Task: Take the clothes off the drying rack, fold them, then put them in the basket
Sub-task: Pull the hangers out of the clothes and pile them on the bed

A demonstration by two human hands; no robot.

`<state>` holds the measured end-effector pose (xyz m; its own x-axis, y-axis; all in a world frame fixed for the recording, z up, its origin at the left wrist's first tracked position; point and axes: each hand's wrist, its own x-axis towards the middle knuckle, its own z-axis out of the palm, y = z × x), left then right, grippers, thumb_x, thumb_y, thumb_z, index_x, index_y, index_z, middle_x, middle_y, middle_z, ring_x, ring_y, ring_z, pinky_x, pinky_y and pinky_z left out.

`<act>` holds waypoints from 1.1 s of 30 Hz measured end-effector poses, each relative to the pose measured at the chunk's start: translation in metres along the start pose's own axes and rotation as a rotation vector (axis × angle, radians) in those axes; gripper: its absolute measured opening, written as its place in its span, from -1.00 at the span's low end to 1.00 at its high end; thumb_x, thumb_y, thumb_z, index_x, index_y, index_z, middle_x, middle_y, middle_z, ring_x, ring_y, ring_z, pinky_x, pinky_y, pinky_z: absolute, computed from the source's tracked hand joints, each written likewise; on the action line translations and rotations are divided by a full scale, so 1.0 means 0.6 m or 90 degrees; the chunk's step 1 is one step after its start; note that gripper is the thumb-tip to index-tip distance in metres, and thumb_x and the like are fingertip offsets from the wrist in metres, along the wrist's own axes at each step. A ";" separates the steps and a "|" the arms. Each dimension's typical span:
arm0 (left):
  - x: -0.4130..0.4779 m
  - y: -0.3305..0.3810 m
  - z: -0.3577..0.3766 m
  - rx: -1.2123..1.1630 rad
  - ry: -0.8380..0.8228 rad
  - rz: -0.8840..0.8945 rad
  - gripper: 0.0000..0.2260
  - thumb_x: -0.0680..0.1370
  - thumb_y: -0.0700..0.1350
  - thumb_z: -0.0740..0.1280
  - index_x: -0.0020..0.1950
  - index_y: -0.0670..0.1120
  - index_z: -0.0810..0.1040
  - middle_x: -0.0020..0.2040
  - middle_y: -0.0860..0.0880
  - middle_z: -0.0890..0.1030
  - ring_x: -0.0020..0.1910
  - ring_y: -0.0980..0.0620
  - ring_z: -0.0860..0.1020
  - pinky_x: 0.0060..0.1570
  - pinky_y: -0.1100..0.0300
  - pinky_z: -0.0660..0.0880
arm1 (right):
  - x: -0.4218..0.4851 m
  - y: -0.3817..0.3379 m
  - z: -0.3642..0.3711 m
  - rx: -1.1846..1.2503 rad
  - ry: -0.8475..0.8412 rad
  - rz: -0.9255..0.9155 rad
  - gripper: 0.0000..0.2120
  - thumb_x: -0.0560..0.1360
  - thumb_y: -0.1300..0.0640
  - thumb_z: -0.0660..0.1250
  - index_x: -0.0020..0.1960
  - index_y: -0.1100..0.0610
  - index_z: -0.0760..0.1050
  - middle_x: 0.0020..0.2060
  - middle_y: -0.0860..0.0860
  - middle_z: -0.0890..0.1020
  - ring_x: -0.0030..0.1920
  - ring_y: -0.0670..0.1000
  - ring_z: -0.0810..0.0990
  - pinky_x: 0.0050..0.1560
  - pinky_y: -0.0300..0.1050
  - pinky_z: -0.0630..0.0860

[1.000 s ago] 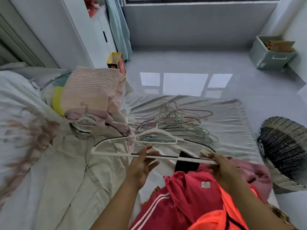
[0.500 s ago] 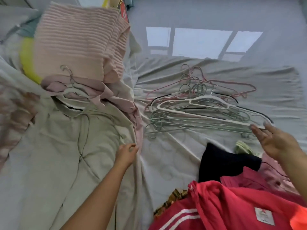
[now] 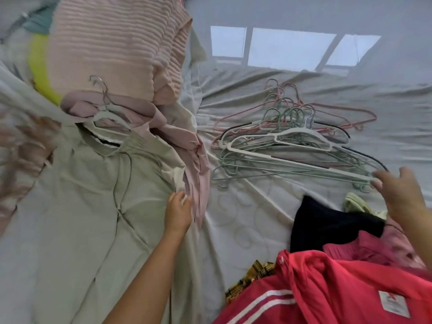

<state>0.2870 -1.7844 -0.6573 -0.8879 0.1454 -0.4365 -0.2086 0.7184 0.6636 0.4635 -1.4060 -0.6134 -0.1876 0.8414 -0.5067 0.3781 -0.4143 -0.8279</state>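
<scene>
Now left hand [image 3: 178, 210] pinches green garment [image 3: 93, 195] edge; right hand [image 3: 399, 195], fingers spread, beside hangers [image 3: 292, 146].

Bed [image 3: 252, 220] w/ hanger pile [image 3: 287, 148]; beige garment [image 3: 81, 206]; red jacket [image 3: 327, 288].

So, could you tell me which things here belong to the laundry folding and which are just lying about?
Job: pale beige garment on its white hanger, pinched by the left hand; mauve garment; red striped jacket; black garment; ribbed pink top.
Lying about: pile of empty hangers by the open right hand; bed sheet.
</scene>
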 end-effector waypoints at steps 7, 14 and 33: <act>-0.134 0.043 -0.068 -0.018 -0.037 0.130 -0.68 0.52 -0.03 0.27 0.16 -0.21 0.55 0.14 -0.06 0.51 0.13 0.12 0.49 0.09 0.41 0.31 | -0.213 0.017 0.093 -0.220 -0.321 0.139 -0.81 0.61 0.22 0.14 0.06 0.31 0.47 -0.10 0.20 0.57 -0.29 0.02 0.61 -0.37 -0.25 0.57; -0.345 0.077 -0.114 -0.087 -0.312 0.164 -0.85 0.28 0.24 0.45 -0.28 0.23 0.60 -0.10 0.21 0.63 -0.06 0.27 0.58 -0.01 0.43 0.44 | -0.424 0.049 0.180 -0.173 -0.442 0.288 -0.64 0.58 -0.12 0.17 0.05 0.16 0.52 -0.12 0.10 0.62 -0.14 0.06 0.58 -0.25 -0.12 0.48; -0.394 0.090 -0.089 -0.086 -0.140 0.072 -0.88 0.57 -0.13 0.27 -0.17 0.03 0.49 -0.19 0.09 0.55 -0.11 0.04 0.51 -0.11 0.25 0.42 | -0.462 -0.050 -0.279 -0.236 -0.589 0.106 -0.52 -0.05 0.17 0.66 -0.16 0.25 0.69 -0.16 0.23 0.68 -0.19 0.08 0.68 -0.21 -0.18 0.59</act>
<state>0.4637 -1.8160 -0.4860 -0.8013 0.3739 -0.4670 -0.1796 0.5943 0.7840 0.6560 -1.5686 -0.4079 -0.6766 0.1183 -0.7268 0.6919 -0.2355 -0.6825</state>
